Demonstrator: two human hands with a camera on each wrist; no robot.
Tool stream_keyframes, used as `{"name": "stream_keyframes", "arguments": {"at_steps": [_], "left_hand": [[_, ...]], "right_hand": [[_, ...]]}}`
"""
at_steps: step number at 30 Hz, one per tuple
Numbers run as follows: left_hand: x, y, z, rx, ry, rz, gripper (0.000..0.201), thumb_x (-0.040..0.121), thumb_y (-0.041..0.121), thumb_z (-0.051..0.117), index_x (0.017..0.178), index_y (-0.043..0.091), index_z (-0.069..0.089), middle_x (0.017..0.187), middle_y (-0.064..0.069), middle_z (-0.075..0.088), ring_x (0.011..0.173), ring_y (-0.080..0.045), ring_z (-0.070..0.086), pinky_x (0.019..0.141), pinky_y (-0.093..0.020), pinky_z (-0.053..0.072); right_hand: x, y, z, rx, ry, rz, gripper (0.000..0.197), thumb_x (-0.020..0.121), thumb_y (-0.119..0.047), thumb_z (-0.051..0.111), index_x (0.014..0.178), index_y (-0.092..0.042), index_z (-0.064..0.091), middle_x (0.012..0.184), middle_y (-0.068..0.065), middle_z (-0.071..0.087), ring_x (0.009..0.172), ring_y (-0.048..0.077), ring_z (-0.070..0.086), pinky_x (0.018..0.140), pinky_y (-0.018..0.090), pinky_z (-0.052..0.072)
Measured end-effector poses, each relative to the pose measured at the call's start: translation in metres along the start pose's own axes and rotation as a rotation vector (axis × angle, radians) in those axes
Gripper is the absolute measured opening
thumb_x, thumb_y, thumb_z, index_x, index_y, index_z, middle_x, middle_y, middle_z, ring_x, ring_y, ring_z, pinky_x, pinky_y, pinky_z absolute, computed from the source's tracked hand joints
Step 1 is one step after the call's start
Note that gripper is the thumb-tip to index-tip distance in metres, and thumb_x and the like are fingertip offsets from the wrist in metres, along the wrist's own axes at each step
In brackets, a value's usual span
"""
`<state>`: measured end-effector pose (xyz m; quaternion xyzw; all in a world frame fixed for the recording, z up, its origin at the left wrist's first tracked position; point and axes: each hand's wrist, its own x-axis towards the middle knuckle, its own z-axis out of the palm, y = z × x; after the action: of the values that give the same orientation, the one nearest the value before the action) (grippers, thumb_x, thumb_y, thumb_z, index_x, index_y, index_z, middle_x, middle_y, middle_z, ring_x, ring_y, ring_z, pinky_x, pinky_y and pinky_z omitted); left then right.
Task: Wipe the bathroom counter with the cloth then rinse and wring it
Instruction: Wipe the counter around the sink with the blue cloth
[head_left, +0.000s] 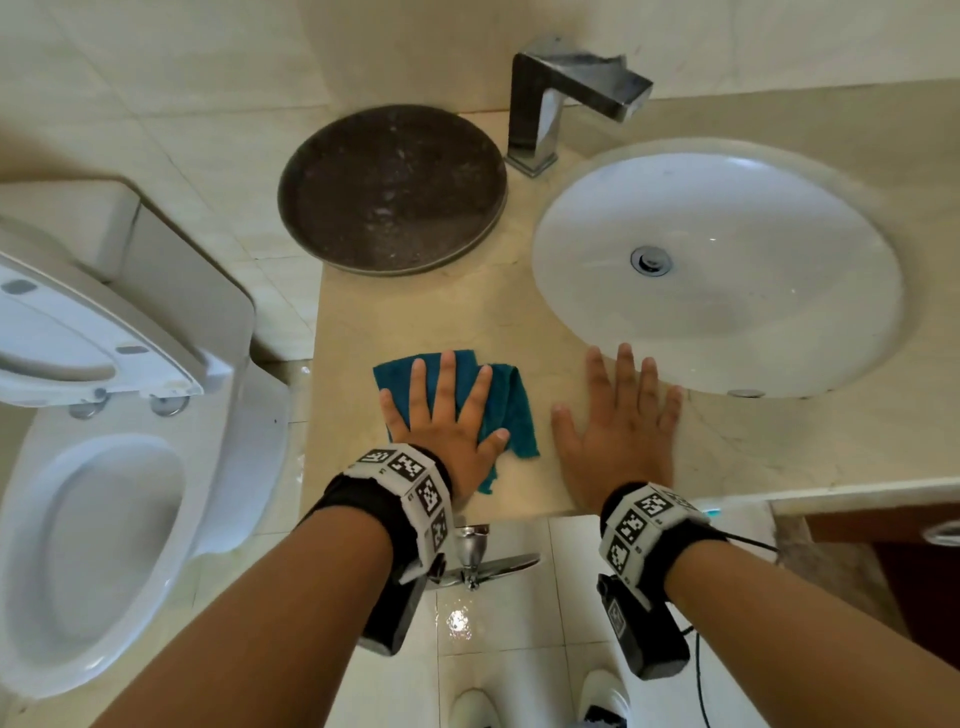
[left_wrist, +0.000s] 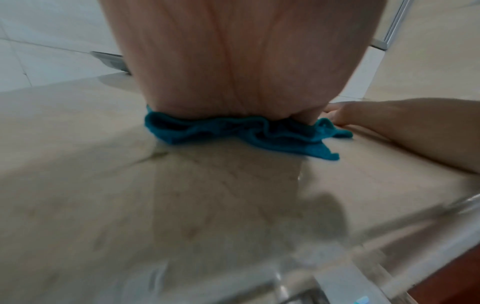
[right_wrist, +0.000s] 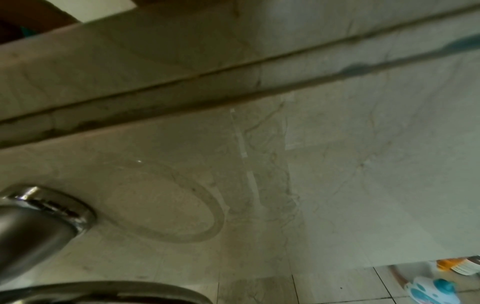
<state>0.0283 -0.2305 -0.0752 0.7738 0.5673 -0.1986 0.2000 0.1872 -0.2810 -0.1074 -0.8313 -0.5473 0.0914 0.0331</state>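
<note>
A teal cloth lies on the beige counter near its front left corner. My left hand presses flat on it with fingers spread and straight. In the left wrist view the heel of that hand sits on the bunched cloth. My right hand rests flat on bare counter just right of the cloth, its fingertips near the rim of the white oval sink. It holds nothing, and it also shows at the side of the left wrist view. A chrome faucet stands behind the sink.
A dark round tray sits at the back left of the counter. An open toilet stands to the left. Below the counter's front edge a chrome fitting sticks out over wet floor tiles. The right wrist view shows only the counter's front face and that fitting.
</note>
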Motion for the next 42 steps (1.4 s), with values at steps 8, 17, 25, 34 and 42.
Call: {"name": "stream_keyframes", "arguments": {"at_steps": [8,17,25,34,42], "left_hand": [[0.028,0.010,-0.018,-0.037,0.013,-0.033,0.067,0.093,0.062,0.018,0.143,0.041,-0.020,0.152,0.003,-0.033,0.140,-0.028,-0.029,0.108,-0.060,-0.014],[0.054,0.014,-0.032,-0.050,0.076,-0.023,0.067,0.092,0.063,0.022,0.145,0.042,-0.013,0.154,0.004,-0.026,0.141,-0.027,-0.024,0.109,-0.060,-0.013],[0.080,0.015,-0.049,-0.062,0.107,-0.027,0.067,0.092,0.063,0.023,0.146,0.042,-0.010,0.156,0.004,-0.022,0.142,-0.026,-0.022,0.110,-0.060,-0.011],[0.046,0.025,-0.022,-0.001,0.111,0.128,0.065,0.097,0.049,0.026,0.147,0.034,-0.014,0.154,0.006,-0.025,0.142,-0.021,-0.023,0.111,-0.054,-0.013],[-0.008,0.035,0.016,0.119,0.079,0.365,0.066,0.097,0.049,0.026,0.146,0.034,-0.016,0.154,0.008,-0.027,0.141,-0.020,-0.027,0.109,-0.053,-0.018]], "right_hand": [[0.000,0.000,-0.001,0.027,-0.012,0.002,0.078,0.078,-0.059,0.006,0.149,-0.027,0.001,0.158,0.003,-0.005,0.145,0.026,-0.005,0.117,0.049,-0.007],[0.000,0.001,-0.003,0.063,-0.015,-0.010,0.079,0.078,-0.060,0.007,0.149,-0.027,0.001,0.158,0.003,-0.005,0.145,0.026,-0.006,0.115,0.048,-0.009],[0.000,0.002,-0.001,0.079,0.000,-0.007,0.076,0.081,-0.059,0.012,0.149,-0.027,0.003,0.158,0.002,-0.005,0.145,0.025,-0.006,0.117,0.049,-0.007],[-0.002,0.002,-0.001,0.071,0.028,-0.009,0.068,0.084,-0.043,0.013,0.150,-0.027,0.005,0.159,0.001,-0.002,0.146,0.024,-0.004,0.117,0.048,-0.007],[-0.004,0.002,-0.006,0.138,0.003,-0.020,0.066,0.086,-0.036,0.014,0.150,-0.022,0.009,0.159,0.002,-0.002,0.146,0.019,-0.005,0.119,0.043,-0.004]]}}
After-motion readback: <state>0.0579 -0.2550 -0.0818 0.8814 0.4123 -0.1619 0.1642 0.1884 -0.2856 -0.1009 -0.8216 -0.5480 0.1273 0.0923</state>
